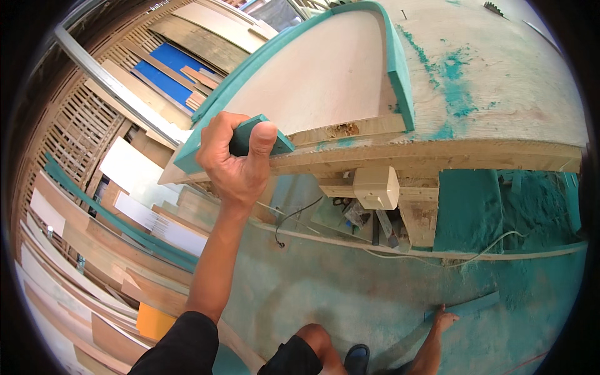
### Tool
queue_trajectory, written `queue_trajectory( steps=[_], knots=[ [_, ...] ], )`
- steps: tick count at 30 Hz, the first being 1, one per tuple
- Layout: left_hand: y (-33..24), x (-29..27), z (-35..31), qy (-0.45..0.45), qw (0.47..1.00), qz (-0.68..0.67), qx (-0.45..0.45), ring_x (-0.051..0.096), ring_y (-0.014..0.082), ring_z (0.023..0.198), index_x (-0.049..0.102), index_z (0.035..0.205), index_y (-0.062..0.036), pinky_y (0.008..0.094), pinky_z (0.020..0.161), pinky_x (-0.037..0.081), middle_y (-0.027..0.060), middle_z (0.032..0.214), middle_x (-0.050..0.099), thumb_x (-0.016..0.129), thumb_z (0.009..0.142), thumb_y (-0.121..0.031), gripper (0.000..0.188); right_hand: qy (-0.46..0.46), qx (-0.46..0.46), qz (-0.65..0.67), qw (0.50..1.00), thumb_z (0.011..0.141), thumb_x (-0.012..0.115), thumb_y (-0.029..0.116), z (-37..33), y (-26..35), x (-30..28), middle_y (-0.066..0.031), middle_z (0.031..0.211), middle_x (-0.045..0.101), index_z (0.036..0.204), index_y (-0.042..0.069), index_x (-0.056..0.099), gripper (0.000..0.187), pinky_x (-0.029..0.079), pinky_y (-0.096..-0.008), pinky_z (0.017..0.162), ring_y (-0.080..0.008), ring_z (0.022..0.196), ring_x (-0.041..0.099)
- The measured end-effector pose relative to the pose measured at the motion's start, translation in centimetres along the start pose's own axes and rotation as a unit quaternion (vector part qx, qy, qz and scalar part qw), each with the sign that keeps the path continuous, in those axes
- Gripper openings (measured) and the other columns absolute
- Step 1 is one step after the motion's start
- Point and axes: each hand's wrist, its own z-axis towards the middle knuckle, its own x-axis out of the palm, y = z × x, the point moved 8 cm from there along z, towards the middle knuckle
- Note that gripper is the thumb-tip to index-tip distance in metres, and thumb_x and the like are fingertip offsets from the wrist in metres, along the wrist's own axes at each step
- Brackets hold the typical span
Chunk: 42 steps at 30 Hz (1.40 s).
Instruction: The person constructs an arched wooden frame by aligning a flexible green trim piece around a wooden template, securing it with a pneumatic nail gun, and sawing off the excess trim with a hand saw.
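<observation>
My left hand [234,165] is closed round a short teal board piece [284,145] at the front edge of the workbench, thumb up along its face. Beside it, the near left end of a curved teal wooden frame [187,156] projects over the bench edge. This frame arches across the pale bench top [319,62], and its other end [400,87] stands to the right. Low at the lower right, my right hand [445,320] grips a flat blue-teal strip [478,305]. Whether the strip touches the floor I cannot tell.
Teal dust [455,81] lies on the bench top, near a toothed blade [494,9]. Under the bench are a cream switch box [376,189], tools, a cable [494,247] and a dusty teal compartment [469,209]. Boards [100,250] lean in stacks at left. My sandalled foot [357,359] is below.
</observation>
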Motion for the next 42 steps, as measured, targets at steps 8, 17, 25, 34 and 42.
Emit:
queue_trajectory(
  steps=[8, 17, 25, 34, 42],
  knots=[
    [-0.4, -0.4, 1.3, 0.006, 1.0, -0.028, -0.011, 0.051, 0.0222, 0.065, 0.058, 0.073, -0.009, 0.0365, 0.066, 0.037, 0.0031, 0.067, 0.055, 0.07, 0.098, -0.04, 0.042, -0.025, 0.009, 0.314, 0.949, 0.09, 0.074, 0.042, -7.0, -1.6, -7.1, -0.0144, 0.087, 0.067, 0.096, -0.006, 0.063, 0.049, 0.049, -0.0459, 0.068, -0.0284, 0.074, 0.063],
    [-0.4, -2.4, 6.0, 0.201, 0.966, -0.111, -0.118, 0.062, 0.0274, 0.08, 0.07, 0.087, -0.0052, 0.0401, 0.085, 0.043, 0.0066, 0.081, 0.067, 0.066, 0.098, -0.042, 0.038, 0.306, -0.016, 0.237, 0.922, 0.092, 0.071, 0.037, -40.8, 7.1, -28.2, -0.0029, 0.072, 0.059, 0.1, 0.005, 0.071, 0.032, 0.045, -0.0367, 0.062, -0.0157, 0.068, 0.056],
    [-5.7, -14.2, -0.6, 0.195, 0.794, -0.243, -0.522, 0.064, 0.0291, 0.119, 0.06, 0.133, -0.0017, 0.0434, 0.103, 0.047, 0.0175, 0.127, 0.067, 0.064, 0.101, -0.045, 0.054, 0.228, -0.381, -0.028, 0.896, 0.084, 0.081, 0.042, -59.7, 19.0, -58.2, -0.0203, 0.084, 0.07, 0.109, 0.001, 0.064, 0.051, 0.053, -0.0448, 0.071, -0.0348, 0.076, 0.069],
    [-10.3, -27.5, -8.1, 0.091, 0.531, -0.382, -0.751, 0.064, 0.0116, 0.102, 0.058, 0.133, -0.0013, 0.0304, 0.085, 0.053, 0.0075, 0.118, 0.067, 0.066, 0.103, -0.038, 0.048, 0.372, -0.516, -0.165, 0.753, 0.081, 0.082, 0.035, -63.8, 27.3, -56.7, -0.0242, 0.109, 0.071, 0.134, 0.002, 0.055, 0.068, 0.056, -0.0462, 0.087, -0.0441, 0.1, 0.07],
    [1.1, -32.7, -3.6, -0.239, 0.441, -0.482, -0.718, 0.068, 0.0211, 0.099, 0.049, 0.138, -0.0028, 0.0341, 0.092, 0.053, 0.014, 0.119, 0.068, 0.056, 0.108, -0.04, 0.049, 0.473, -0.612, -0.139, 0.619, 0.085, 0.082, 0.036, -78.6, 42.2, -45.7, -0.0227, 0.127, 0.067, 0.143, 0.0, 0.055, 0.073, 0.052, -0.042, 0.099, -0.035, 0.119, 0.065]
  ],
)
